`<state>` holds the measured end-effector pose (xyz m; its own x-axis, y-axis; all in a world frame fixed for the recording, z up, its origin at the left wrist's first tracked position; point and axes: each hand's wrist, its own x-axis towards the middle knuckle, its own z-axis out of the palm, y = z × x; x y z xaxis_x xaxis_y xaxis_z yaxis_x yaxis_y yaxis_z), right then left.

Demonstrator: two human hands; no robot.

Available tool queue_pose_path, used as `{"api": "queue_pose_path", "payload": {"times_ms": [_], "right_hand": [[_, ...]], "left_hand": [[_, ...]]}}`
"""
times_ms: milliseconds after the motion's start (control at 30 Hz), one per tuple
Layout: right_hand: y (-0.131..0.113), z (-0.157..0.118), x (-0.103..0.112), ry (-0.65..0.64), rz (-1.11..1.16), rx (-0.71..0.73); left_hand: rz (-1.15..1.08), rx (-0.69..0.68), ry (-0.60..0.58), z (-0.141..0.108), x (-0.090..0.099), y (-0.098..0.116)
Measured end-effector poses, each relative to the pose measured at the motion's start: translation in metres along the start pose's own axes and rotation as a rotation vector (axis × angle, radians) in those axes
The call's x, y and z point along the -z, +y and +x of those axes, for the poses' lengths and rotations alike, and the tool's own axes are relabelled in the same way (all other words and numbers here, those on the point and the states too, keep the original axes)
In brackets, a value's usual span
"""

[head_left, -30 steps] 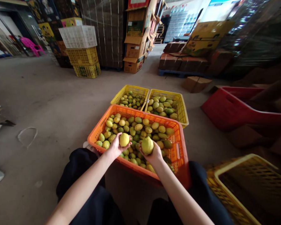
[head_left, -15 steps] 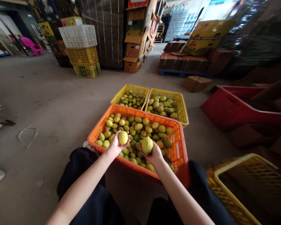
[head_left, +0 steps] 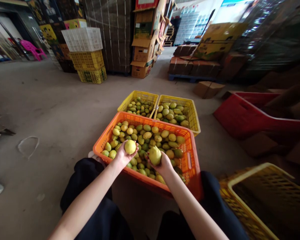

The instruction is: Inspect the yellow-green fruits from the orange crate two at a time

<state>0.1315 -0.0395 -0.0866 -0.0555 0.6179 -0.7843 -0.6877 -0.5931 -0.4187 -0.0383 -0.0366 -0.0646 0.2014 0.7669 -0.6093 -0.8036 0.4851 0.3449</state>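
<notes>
Over an orange plastic crate point(head_left: 195, 160) full of yellow and green lemons, each of my hands holds one fruit. A round yellow lemon point(head_left: 130, 146) rests in the palm of my left hand point(head_left: 122, 156), its fingers curled up around the far side. In my right hand point(head_left: 165, 164) is a larger, yellow-green lemon point(head_left: 155, 155) with a knobbed end pointing up. The two held lemons are a short way apart. Below them the loose lemons point(head_left: 147, 135) fill the crate, partly hidden by my hands and forearms.
Two yellow crates of lemons, a left one point(head_left: 126, 100) and a right one point(head_left: 196, 116), stand just beyond the orange crate. At the lower right is another yellow crate point(head_left: 242, 176), with a red bin point(head_left: 235, 115) behind it. Stacked crates point(head_left: 87, 60) and cardboard boxes point(head_left: 141, 53) stand farther back.
The lemon in my right hand has shifted slightly left and tilted, its knobbed end now showing more plainly. My left hand's lemon has turned a little. The view has moved slightly.
</notes>
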Motion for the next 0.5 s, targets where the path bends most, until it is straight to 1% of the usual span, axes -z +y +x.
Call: {"api": "queue_pose_path", "payload": {"times_ms": [100,267,400,500], "right_hand": [[-0.0002,0.0023,0.0008,0.016,0.006,0.022],[-0.0029,0.0036,0.0029,0.016,0.023,0.013],[-0.004,0.0041,0.0053,-0.056,0.026,-0.003],[-0.0044,0.0067,0.0067,-0.092,0.051,0.028]], "left_hand": [[-0.067,-0.019,-0.01,0.0014,0.0004,0.0007],[-0.14,-0.124,0.082,0.0048,0.0018,0.003],[-0.172,-0.093,0.097,0.0067,0.0043,0.0025],[-0.178,-0.068,0.104,0.0088,0.0047,0.0013]]}}
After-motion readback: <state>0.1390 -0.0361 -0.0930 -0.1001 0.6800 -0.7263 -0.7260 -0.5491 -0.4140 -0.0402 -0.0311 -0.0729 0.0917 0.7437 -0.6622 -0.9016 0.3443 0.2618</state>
